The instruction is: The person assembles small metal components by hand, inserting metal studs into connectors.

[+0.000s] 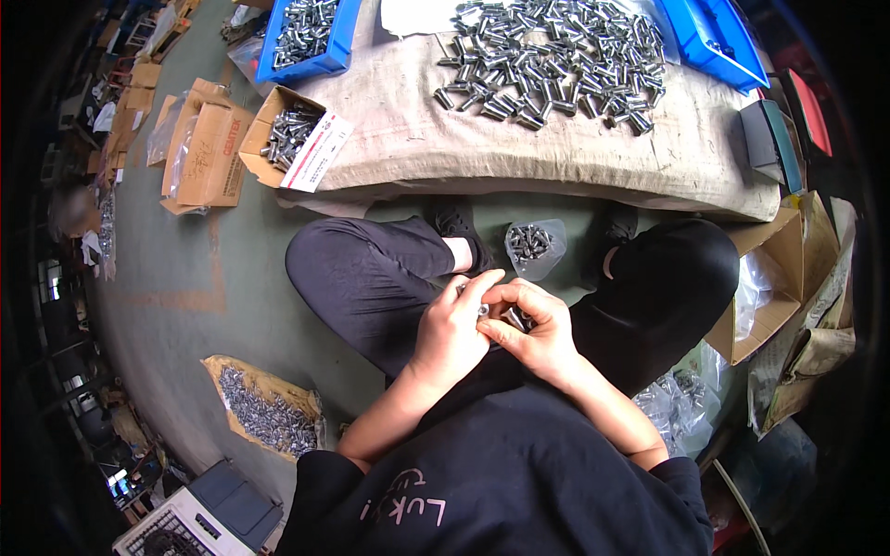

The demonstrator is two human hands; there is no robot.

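From where I stood, the person seemed busy fitting or sorting small hardware, work that called next for a steady fingertip pinch. The right hand [538,329] curled around a few metal pieces [516,320] above the crossed legs [371,278], its thumb close to a small silver piece [483,310]. The left hand's [449,326] fingers were bent nearly closed beside it; whether they gripped it, I couldn't tell.

Across the bottom of the frame spreads a black T-shirt [547,463] with short, loose sleeves [684,477], marked lower left of centre by pale pinkish lettering and a curved line doodle [406,481]. Mid-frame, the left hand [452,322] and right hand [545,332] are bare. Above them come dark, creased, loose trousers [348,264] and dark shoes [454,221].
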